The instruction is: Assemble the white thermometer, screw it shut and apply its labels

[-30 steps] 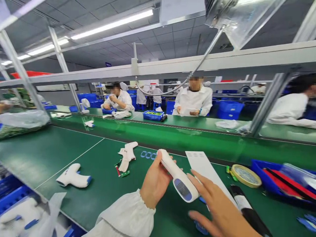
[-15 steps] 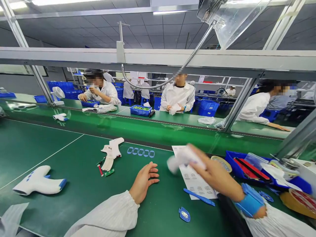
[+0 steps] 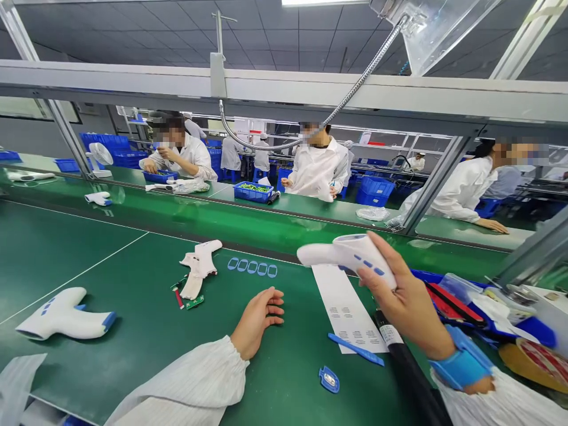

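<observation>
I've got the white infrared thermometer (image 3: 350, 253) up in my right hand (image 3: 406, 302), fingers curled round its body, just over the top end of the printed sheet (image 3: 344, 307) on the green mat (image 3: 284, 390). My left hand (image 3: 260, 316) lies palm-down on the mat, empty, fingers loosely together. Step looks like handling the unit; next move needs that grip kept firm.

Right hand (image 3: 406, 302) now clear of paper sheet (image 3: 346, 307), white forehead thermometer (image 3: 350, 253) turned, blue buttons showing.
</observation>
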